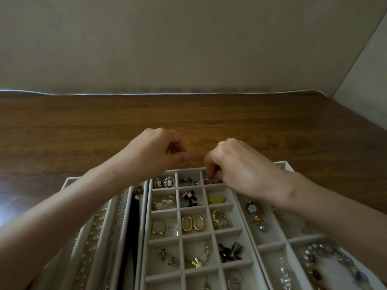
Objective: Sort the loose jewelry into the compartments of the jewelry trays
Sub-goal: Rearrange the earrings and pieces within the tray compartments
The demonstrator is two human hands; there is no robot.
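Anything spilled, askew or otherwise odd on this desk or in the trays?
Nothing stands out. Jewelry in the middle tray sits inside its compartments, none visibly spilled onto the table. The right hand pinches a pink piece in the far right corner compartment.

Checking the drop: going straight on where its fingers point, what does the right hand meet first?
Likely the middle tray's far right compartment, at or beside the small pink piece; depth unclear.
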